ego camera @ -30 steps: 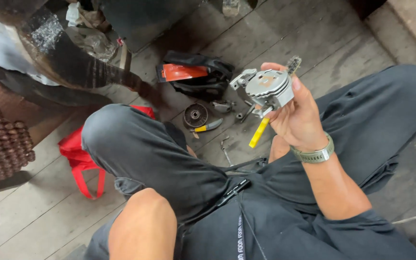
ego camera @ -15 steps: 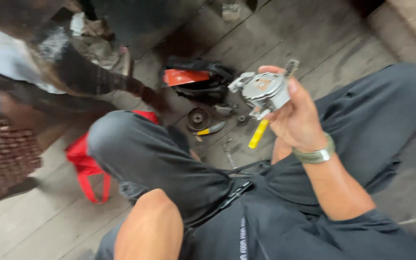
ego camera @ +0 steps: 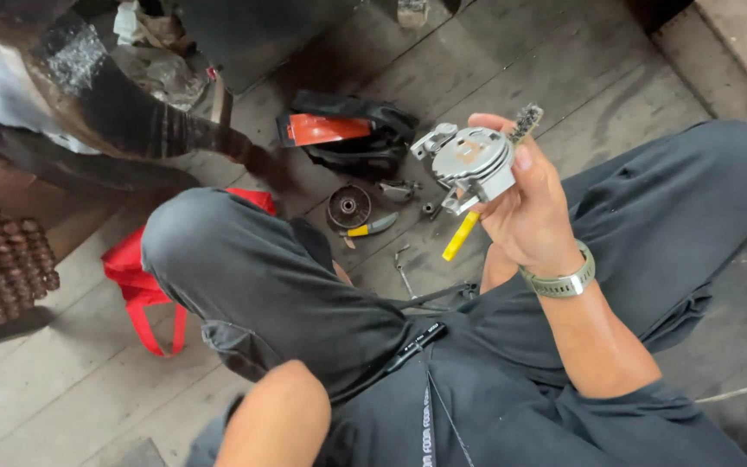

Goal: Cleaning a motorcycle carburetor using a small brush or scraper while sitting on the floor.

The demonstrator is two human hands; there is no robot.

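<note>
The right hand [ego camera: 533, 212] is raised over the lap with its grip clenched around a grey metal engine part [ego camera: 470, 164], round-bodied with small brackets at its edge. The same grip also pinches a yellow-handled brush [ego camera: 462, 235]: the handle sticks out below the grip, and the bristle end shows above the fingertips, behind the part. A grey wristwatch [ego camera: 562, 278] sits just below the grip on the wrist.

Of the left arm only the bare forearm [ego camera: 277, 419] shows at the bottom edge; the hand itself is out of view, so its grip cannot be told.

Judging from how things lie, the work looks to be partway through. The part is off whatever it belongs to and held up face-on, and its flat face looks fairly clean, though some brownish marks remain near the middle. Beyond the grip, on the wooden floor [ego camera: 581, 78], loose pieces lie apart from it: a dark round disc [ego camera: 348, 207], a yellow-handled tool [ego camera: 370, 227] touching the disc, a few small metal fittings [ego camera: 401, 189], and farther off a black and orange casing [ego camera: 347, 134]. None of these is fitted together yet. A red bag [ego camera: 144, 285] lies beside the left knee.
</note>
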